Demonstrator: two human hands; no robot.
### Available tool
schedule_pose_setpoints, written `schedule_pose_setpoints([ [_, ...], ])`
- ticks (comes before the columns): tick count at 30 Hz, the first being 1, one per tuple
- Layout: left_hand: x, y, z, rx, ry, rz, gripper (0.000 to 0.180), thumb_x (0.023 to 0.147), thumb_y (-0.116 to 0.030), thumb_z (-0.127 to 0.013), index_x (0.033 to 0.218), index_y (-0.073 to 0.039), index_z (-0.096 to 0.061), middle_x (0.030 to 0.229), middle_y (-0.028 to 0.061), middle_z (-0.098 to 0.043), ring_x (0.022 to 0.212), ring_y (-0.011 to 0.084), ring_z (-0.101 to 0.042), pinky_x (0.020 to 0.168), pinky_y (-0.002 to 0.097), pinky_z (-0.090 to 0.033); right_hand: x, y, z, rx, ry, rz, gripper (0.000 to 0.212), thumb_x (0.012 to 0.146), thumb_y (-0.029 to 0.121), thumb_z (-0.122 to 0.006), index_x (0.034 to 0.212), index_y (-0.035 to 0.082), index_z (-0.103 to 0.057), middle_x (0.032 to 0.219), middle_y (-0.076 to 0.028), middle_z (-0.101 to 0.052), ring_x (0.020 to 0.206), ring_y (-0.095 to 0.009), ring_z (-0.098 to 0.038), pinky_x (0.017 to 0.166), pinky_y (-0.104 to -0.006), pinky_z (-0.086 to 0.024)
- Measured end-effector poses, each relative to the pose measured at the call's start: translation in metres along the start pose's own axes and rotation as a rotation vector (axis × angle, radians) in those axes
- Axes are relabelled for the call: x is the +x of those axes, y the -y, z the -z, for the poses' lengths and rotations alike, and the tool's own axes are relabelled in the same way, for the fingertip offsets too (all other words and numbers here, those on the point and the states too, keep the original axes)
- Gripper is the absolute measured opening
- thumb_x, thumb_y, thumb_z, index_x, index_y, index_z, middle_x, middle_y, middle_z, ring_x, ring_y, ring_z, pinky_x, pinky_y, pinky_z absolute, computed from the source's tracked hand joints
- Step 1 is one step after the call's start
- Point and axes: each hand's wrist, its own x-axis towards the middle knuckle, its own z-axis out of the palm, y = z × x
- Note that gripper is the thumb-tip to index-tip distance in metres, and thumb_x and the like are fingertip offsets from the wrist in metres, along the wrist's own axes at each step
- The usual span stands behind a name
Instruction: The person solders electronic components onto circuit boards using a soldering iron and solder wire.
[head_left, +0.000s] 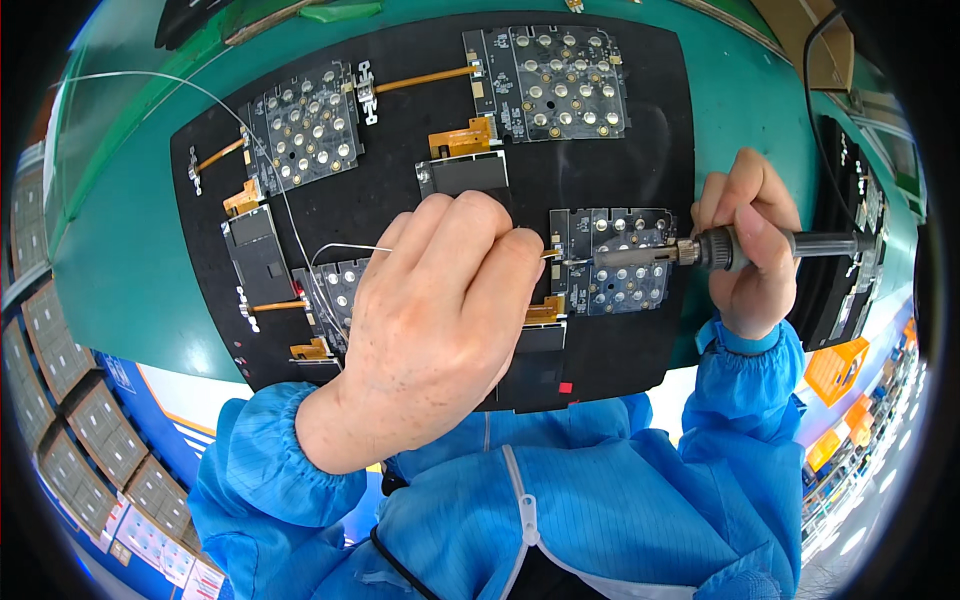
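My right hand [755,240] grips a soldering iron [722,249] by its dark handle. The iron points left, its barrel lying across a keypad circuit board [625,293] with rows of round metal domes. Its tip is at the board's left edge, close to the fingertips of my left hand [430,310]. That hand is closed in a pinch, with thin silvery solder wire [345,247] running into it from the left. A bit of orange flex cable [550,254] shows by its fingertips. Below it, a dark display [540,365] joins the board by an orange ribbon [545,310].
More keypad boards [570,85] [305,130], with displays [258,255] and flex cables, lie on a black mat [385,130] over a green tabletop [130,240]. A second black mat with parts [850,260] is at the right. A cardboard box [805,40] stands far right.
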Motion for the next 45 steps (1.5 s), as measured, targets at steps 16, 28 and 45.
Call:
schedule_pose_setpoints([
  [16, -0.004, -0.019, 0.043, 0.349, -0.012, -0.069, 0.019, 0.077, 0.007, -0.072, 0.094, -0.001, -0.067, 0.108, 0.0129, -0.059, 0.091, 0.0268, -0.056, 0.073, 0.0311, -0.046, 0.035, 0.056, 0.090, -0.785, -0.704, 0.394, 0.025, 0.095, 0.024, -0.066, 0.096, 0.002, -0.054, 0.085, -0.007, -0.055, 0.071, -0.015, -0.049, 0.064, -0.0302, -0.040],
  [28, -0.043, -0.020, 0.034, 0.171, -0.102, 0.006, 0.026, 0.065, 0.005, -0.081, 0.089, -0.002, -0.071, 0.093, 0.0083, -0.063, 0.078, 0.0217, -0.058, 0.064, 0.0304, -0.046, -0.035, 0.011, -0.006, 0.028, -0.107, -0.105, 0.030, 0.087, 0.036, -0.061, 0.082, 0.009, -0.050, 0.072, 0.003, -0.046, 0.058, -0.003, -0.037, 0.050, -0.0207, -0.027],
  [45, -0.036, -0.019, 0.011, 0.044, -0.125, 0.013, 0.024, 0.066, 0.006, -0.080, 0.086, 0.001, -0.068, 0.087, 0.0096, -0.060, 0.073, 0.0232, -0.058, 0.059, 0.0318, -0.046, -0.032, 0.000, -0.008, 0.018, -0.068, -0.027, 0.025, 0.082, 0.028, -0.058, 0.075, 0.007, -0.046, 0.069, -0.001, -0.045, 0.063, -0.007, -0.034, 0.055, -0.0250, -0.024],
])
